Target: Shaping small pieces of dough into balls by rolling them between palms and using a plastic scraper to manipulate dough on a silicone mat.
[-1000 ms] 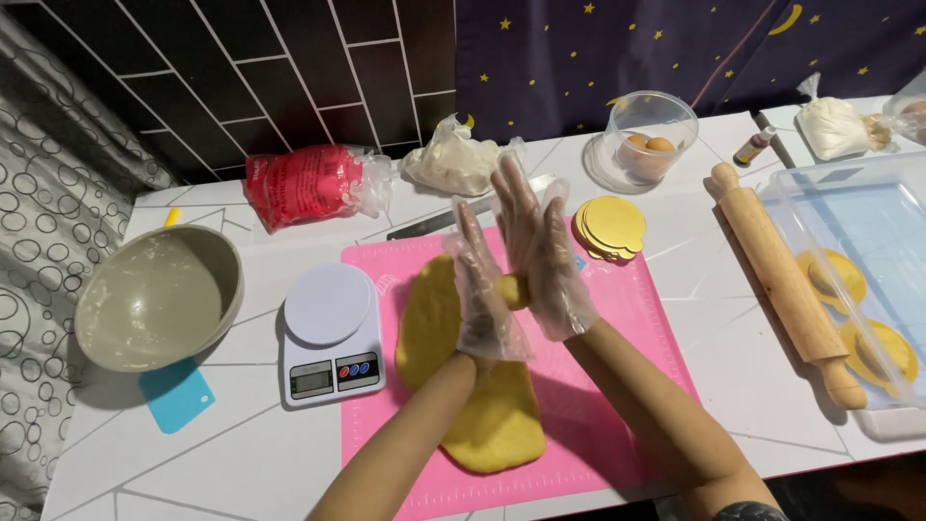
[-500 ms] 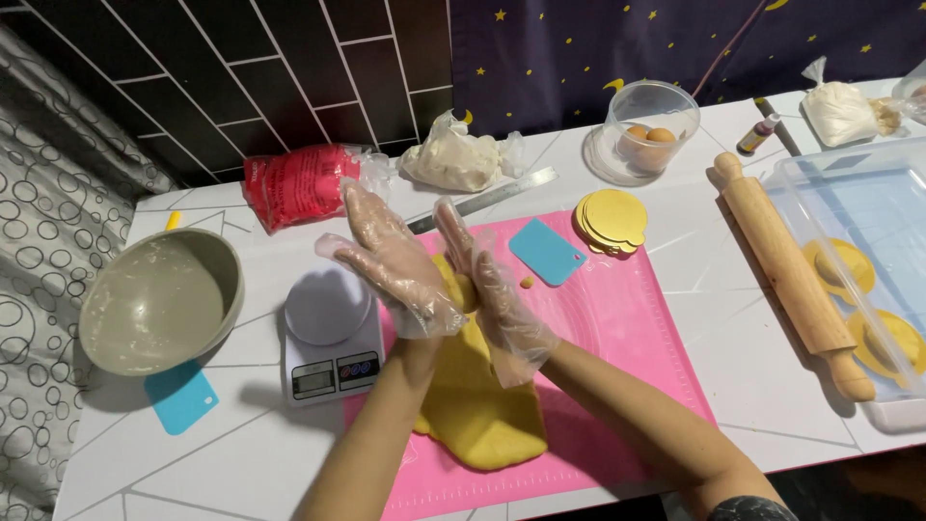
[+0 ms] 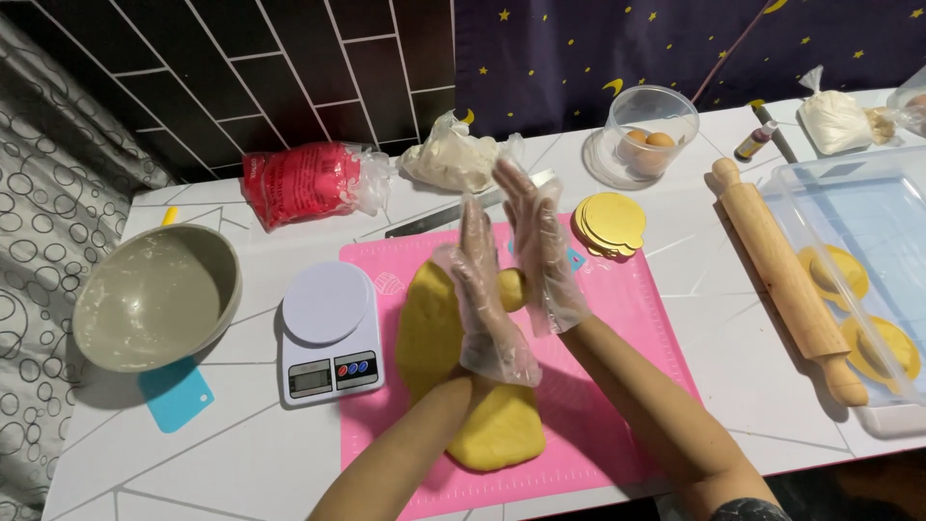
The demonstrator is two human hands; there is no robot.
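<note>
My two hands, both in thin clear plastic gloves, are raised palm to palm over a pink silicone mat (image 3: 627, 318). A small ball of yellow dough (image 3: 511, 287) is pressed between my left hand (image 3: 487, 299) and my right hand (image 3: 540, 246). Under my forearms a large flat slab of yellow dough (image 3: 434, 328) lies on the mat. A white kitchen scale (image 3: 328, 333) stands just left of the mat.
A grey bowl (image 3: 159, 294) and a blue scraper (image 3: 178, 396) sit at the left. Behind are a red bag (image 3: 294, 181), a bag of white dough (image 3: 444, 159), a knife (image 3: 424, 222), gold discs (image 3: 610, 224), and a tub with eggs (image 3: 648, 135). A rolling pin (image 3: 786, 280) and clear tray (image 3: 868, 251) lie right.
My hands were spread apart over the mat half a second ago; now they are pressed together again on the small dough ball, as they were one second ago.
</note>
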